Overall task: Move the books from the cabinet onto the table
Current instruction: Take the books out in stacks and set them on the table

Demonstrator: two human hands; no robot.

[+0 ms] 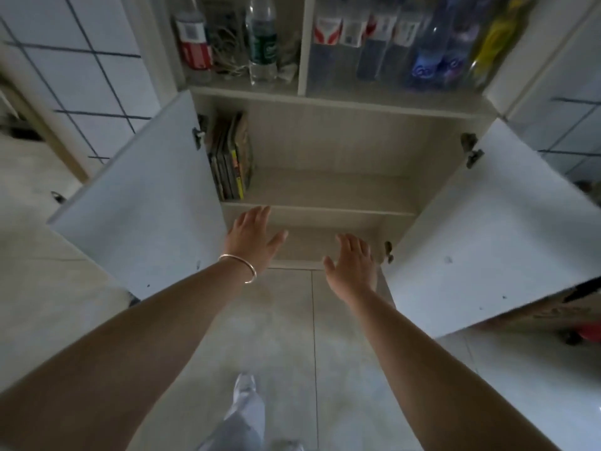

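Several thin books [231, 157] stand upright at the left end of the upper shelf in a light wooden cabinet [328, 209] whose two white doors are swung wide. My left hand [252, 237], with a thin bangle at the wrist, reaches forward with straight fingers, just below and right of the books, touching nothing. My right hand [353, 263] is stretched out with relaxed fingers in front of the lower shelf, holding nothing. The table is out of view.
The left door [140, 203] and right door [487, 242] flank my arms. Above, an open shelf holds several bottles [261, 40] and cables; glass doors [390, 43] cover more bottles. Pale tiled floor [292, 336] lies below, with my leg at the bottom.
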